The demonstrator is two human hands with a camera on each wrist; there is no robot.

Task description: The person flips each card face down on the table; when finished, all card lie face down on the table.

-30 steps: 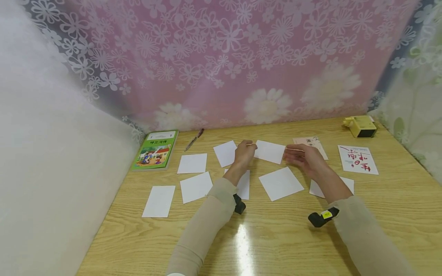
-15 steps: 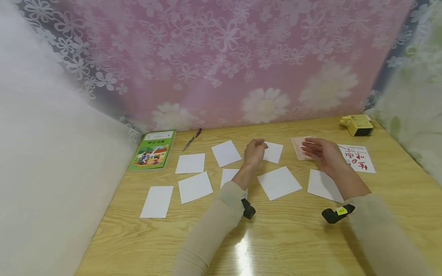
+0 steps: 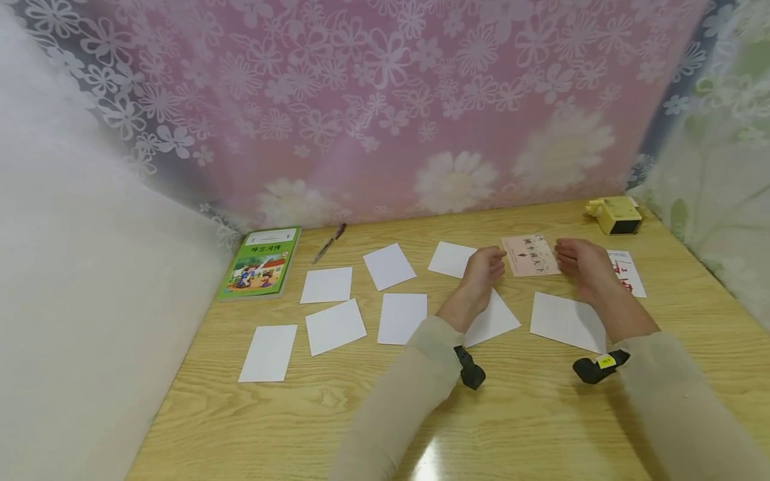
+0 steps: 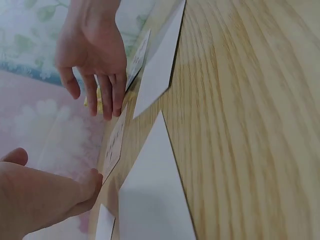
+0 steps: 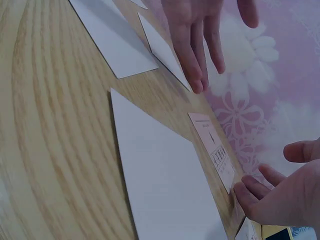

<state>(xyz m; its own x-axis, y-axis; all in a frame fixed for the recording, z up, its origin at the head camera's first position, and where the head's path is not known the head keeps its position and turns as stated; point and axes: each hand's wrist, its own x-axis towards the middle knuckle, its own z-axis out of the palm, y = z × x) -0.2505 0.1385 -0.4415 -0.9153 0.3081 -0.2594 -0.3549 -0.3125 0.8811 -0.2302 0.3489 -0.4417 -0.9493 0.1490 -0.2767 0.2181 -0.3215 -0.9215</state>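
A pink card with dark characters lies near the back of the table, between my two hands. My left hand is at its left edge, holding nothing, fingers extended and loosely bent. My right hand is at the card's right side, palm facing inward, fingers relaxed. In the left wrist view, the right hand has its fingers pointing down beside the pink card. Part of a white card is hidden behind my left hand, and another white card lies partly under that wrist.
Several blank white cards are spread across the wooden table. A card with red writing is partly covered by my right hand. A green book and a pen lie back left; a yellow object stands back right.
Both hands have moved right, from either side of a white card to either side of the pink card. The white card stays on the table.
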